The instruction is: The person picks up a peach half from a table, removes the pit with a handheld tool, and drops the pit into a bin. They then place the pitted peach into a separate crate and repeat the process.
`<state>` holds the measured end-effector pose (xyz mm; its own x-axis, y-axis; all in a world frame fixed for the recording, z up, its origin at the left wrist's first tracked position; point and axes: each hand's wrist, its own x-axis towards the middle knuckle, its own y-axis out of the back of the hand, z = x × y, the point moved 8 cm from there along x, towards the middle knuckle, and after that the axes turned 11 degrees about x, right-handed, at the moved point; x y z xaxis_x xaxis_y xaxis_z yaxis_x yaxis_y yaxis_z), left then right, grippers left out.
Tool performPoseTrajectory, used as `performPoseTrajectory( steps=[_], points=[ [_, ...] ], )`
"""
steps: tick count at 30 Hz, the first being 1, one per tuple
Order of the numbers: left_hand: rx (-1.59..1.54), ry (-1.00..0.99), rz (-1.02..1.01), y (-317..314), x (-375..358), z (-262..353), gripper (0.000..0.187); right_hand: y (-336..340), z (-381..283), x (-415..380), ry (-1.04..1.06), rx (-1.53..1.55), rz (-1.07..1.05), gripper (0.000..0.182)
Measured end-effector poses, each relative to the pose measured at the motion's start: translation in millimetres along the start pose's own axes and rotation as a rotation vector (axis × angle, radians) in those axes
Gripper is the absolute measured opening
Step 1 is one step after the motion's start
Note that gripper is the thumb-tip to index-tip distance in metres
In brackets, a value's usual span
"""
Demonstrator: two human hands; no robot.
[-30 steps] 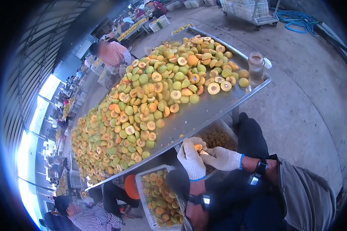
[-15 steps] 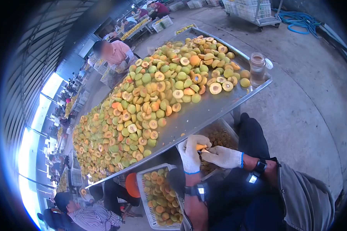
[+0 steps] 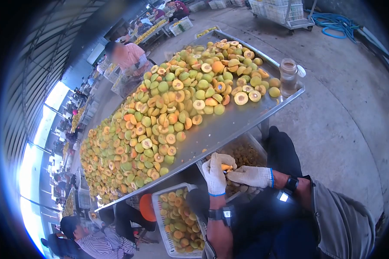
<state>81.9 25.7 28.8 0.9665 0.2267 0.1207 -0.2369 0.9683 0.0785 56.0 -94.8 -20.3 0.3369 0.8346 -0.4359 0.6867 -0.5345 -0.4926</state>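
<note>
My left hand (image 3: pixel 216 172), in a white knit glove, is closed around an orange piece of apricot (image 3: pixel 226 167). My right hand (image 3: pixel 251 176), gloved the same way, meets it from the right with thumb and fingers pinched together. Something small and dark shows between the two hands, but what the right fingers grip is hidden. Both hands are just below the near edge of the metal table (image 3: pixel 229 129), over a crate of brown pits (image 3: pixel 248 155). A large heap of halved apricots (image 3: pixel 160 116), green to orange, covers much of the table.
A white crate of apricots (image 3: pixel 181 220) stands on the floor, left of my legs. A clear jar (image 3: pixel 288 77) sits at the table's right corner. One co-worker (image 3: pixel 127 58) is across the table, another (image 3: pixel 99 241) at lower left. A blue hose (image 3: pixel 335 26) lies behind.
Both hands stay together over the pit crate, with only slight shifts of the fingers. The right fingers look straighter now. The co-worker across the table has moved their arms.
</note>
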Motion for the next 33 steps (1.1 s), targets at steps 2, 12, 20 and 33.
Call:
performPoseTrajectory(
  steps=[2, 12, 20, 33],
  points=[
    [-0.018, -0.022, -0.021, -1, 0, 0, 0.059, 0, 0, -1, -0.008, 0.006, 0.009, 0.054],
    [-0.001, -0.04, -0.214, -8, -1, 2, 0.052, -6, 10, -3, -0.119, 0.183, -0.096, 0.053],
    [0.0, -0.026, -0.266, -10, -1, -8, 0.05, 0, 22, 3, -0.18, 0.255, -0.149, 0.053],
    [0.029, 0.426, 0.413, 15, -17, -71, 0.055, 26, 11, 27, 0.136, -0.606, 0.346, 0.059]
  ],
)
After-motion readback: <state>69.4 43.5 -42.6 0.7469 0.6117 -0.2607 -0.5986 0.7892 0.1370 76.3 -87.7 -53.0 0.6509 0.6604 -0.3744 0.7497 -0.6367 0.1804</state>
